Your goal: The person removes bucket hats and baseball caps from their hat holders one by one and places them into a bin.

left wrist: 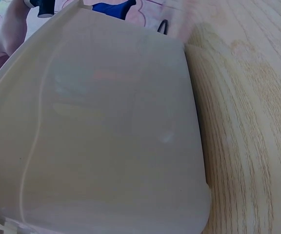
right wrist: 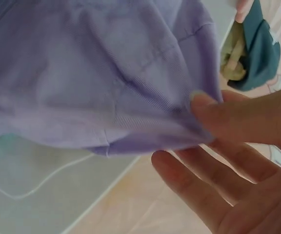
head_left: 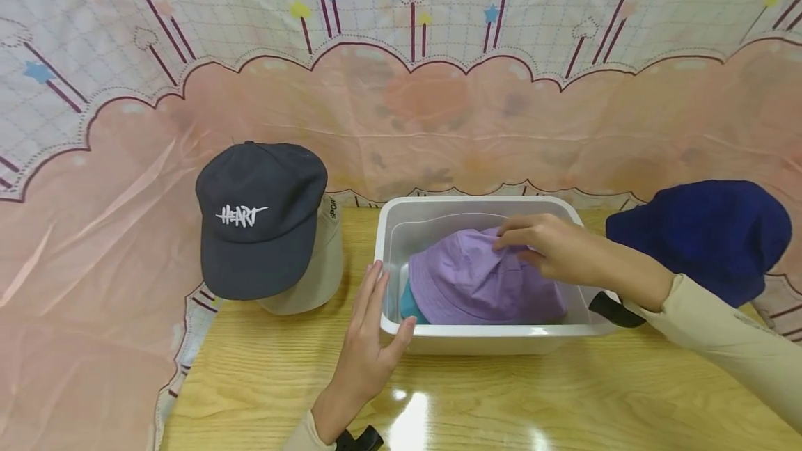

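1. The purple bucket hat lies inside the white bin, right of the centre of the frame; its soft, stitched twill sags into folds.
2. The right hand has a nearly closed grip, pinching a fold of that hat between thumb and fingers, apparently to control the limp fabric.
3. A teal item peeks out beneath its brim, probably padding it from below.
4. The left hand, lower centre, has a loose grip, fingers extended against the bin's left front corner, seemingly to steady the smooth, rigid plastic.
5. At left, a dark cap with white lettering overlaps a pale cap, which probably helps prop its rounded crown.
6. At right, a navy hat slumps softly.
7. The glossy wood-grain desk meets a creased, printed cloth behind.
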Motion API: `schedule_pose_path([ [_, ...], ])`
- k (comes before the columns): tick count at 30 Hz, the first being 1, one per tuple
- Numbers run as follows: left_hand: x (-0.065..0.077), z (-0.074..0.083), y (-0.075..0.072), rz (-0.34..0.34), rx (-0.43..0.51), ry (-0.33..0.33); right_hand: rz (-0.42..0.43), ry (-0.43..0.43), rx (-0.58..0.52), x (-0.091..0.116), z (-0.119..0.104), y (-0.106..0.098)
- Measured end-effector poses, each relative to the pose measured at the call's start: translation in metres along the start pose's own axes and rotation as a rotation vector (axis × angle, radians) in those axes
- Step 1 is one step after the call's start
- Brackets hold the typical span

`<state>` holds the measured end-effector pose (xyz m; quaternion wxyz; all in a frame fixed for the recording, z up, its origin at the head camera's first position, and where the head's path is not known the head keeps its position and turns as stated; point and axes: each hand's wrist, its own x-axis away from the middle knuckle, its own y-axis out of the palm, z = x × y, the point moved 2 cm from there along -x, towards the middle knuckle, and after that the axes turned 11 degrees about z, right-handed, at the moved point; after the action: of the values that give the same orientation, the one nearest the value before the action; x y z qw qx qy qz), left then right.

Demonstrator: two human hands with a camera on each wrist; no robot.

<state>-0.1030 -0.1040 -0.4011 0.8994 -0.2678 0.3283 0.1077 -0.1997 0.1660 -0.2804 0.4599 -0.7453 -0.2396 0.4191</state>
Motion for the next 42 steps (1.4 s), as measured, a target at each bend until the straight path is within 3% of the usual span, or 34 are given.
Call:
schedule_pose_path([
  [10,0.001,0.0,0.0,0.002,0.006,-0.003,0.017,0.054,0.073,0.013,-0.001,-0.027],
  [18,0.0,0.0,0.0,-0.004,-0.01,0.004,0.089,0.073,0.144,0.029,0.006,-0.047],
  [31,0.001,0.002,0.0,-0.005,-0.029,-0.006,0.154,0.214,0.176,0.057,0.018,-0.072],
  [42,0.0,0.003,-0.001,-0.031,-0.013,-0.031,0.226,0.321,0.292,0.083,0.037,-0.09],
])
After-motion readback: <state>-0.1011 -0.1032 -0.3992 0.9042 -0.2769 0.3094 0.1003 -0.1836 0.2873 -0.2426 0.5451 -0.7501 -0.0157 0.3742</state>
